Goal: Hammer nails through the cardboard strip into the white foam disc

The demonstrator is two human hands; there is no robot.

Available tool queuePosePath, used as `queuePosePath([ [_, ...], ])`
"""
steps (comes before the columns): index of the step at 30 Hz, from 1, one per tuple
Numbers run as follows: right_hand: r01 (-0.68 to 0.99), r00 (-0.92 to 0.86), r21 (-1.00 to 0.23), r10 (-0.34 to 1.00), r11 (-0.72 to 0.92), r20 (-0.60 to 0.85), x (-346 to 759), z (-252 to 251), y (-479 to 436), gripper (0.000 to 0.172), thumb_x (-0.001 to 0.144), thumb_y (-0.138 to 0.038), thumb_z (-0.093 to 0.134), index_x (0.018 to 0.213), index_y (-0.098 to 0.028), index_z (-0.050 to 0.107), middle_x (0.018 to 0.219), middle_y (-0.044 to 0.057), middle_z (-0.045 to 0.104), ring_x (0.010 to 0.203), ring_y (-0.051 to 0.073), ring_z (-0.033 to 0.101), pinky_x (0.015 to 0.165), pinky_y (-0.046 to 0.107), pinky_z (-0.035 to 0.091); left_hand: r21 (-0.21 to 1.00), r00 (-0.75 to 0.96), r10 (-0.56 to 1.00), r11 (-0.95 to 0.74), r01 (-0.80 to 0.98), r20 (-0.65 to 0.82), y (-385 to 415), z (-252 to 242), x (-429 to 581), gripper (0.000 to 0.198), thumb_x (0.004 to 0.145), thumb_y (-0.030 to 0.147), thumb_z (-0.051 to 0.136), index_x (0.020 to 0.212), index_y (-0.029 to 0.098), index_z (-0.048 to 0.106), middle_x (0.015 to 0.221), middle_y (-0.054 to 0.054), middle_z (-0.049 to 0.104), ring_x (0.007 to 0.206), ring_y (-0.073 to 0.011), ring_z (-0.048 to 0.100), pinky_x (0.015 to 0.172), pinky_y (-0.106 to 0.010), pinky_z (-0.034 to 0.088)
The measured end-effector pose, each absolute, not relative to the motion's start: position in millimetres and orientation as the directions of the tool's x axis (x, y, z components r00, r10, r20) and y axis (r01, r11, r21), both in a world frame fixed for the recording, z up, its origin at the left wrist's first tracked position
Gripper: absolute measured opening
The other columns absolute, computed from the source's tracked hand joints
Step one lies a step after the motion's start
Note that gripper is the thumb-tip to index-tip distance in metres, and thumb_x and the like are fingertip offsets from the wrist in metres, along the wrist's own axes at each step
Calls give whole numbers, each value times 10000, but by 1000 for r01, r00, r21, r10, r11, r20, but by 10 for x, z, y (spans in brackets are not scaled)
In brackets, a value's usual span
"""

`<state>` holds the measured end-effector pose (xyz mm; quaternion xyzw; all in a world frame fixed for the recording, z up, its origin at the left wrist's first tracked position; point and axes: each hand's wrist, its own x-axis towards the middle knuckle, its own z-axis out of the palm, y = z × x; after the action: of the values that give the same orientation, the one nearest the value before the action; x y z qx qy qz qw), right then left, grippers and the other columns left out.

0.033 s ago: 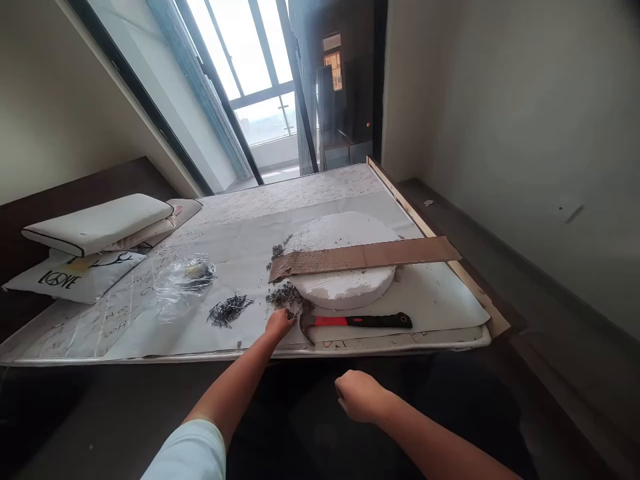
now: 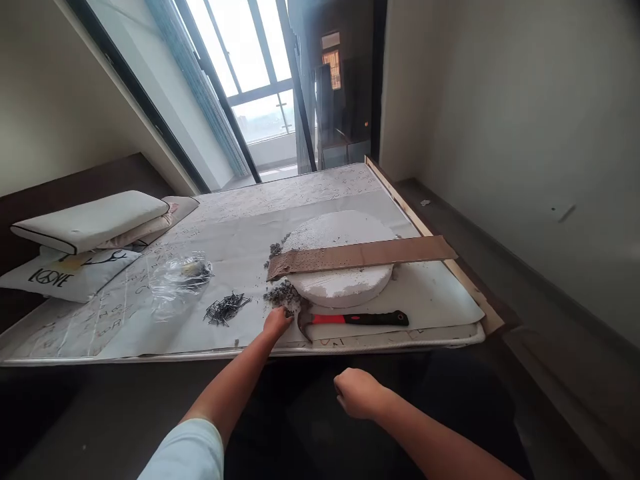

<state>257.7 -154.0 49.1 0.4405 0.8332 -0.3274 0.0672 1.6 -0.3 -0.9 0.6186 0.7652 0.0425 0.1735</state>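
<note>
My left hand [image 2: 277, 321] is closed at the mattress's near edge, fingertips at a heap of grey crumbly bits [image 2: 283, 293]. Something small and dark shows at its fingertips, too small to name. Just right of it lies a claw hammer [image 2: 357, 319] with a red and black handle, its head toward the hand. My right hand [image 2: 359, 393] is held in a fist in front of the mattress, away from everything; its inner fingers are hidden. Beyond the hammer, a brown board [image 2: 370, 255] full of small holes at its left end rests across a round white slab [image 2: 340, 230].
A pile of dark nails [image 2: 227, 309] lies left of my left hand, with a clear plastic bag [image 2: 175, 283] farther left. Pillows [image 2: 90, 220] are stacked at the far left. White sheeting [image 2: 240, 230] covers part of the mattress. A wooden rail [image 2: 400, 200] runs along its right side.
The whole view has shifted slightly, so things sit a little farther left in the picture. Both hands keep nearly the same pose; nothing is seen taken up or let go.
</note>
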Motion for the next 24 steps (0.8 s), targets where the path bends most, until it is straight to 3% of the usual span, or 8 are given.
queuePosePath([
  [4, 813, -553, -474, 700, 337, -451, 2632, 320, -1580, 248, 752, -201, 508, 888, -147, 708, 911, 147, 707, 840, 279, 657, 660, 323, 478, 259, -137, 971, 186, 948, -197, 4, -16, 81, 308, 747, 248, 577, 1046, 172, 578, 1125, -143, 591, 1079, -273, 517, 912, -327, 379],
  [7, 847, -489, -463, 726, 262, -483, 2717, 159, -1659, 251, 743, -219, 523, 912, -189, 707, 932, 93, 711, 858, 227, 652, 679, 278, 462, 175, -78, 976, 115, 978, -205, 14, -13, 122, 344, 812, 241, 473, 1142, 186, 551, 1131, -144, 577, 1032, -273, 546, 871, -346, 406],
  [15, 900, -285, -433, 828, 56, -484, 3113, -174, -2077, 282, 757, -166, 472, 936, -178, 690, 963, 73, 704, 882, 177, 636, 667, 222, 419, 44, 68, 981, -61, 997, -182, 31, 1, 132, 374, 852, 176, 310, 1078, 171, 607, 1082, -159, 568, 946, -286, 580, 779, -368, 443],
  [24, 869, -146, -486, 886, -98, -439, 3433, -285, -2170, 274, 755, -126, 456, 897, -163, 688, 929, 70, 702, 846, 159, 627, 658, 212, 400, 56, 22, 982, -12, 998, -185, 24, 115, 169, 334, 850, 200, 334, 1013, 138, 619, 1102, -165, 548, 944, -279, 572, 785, -356, 444],
])
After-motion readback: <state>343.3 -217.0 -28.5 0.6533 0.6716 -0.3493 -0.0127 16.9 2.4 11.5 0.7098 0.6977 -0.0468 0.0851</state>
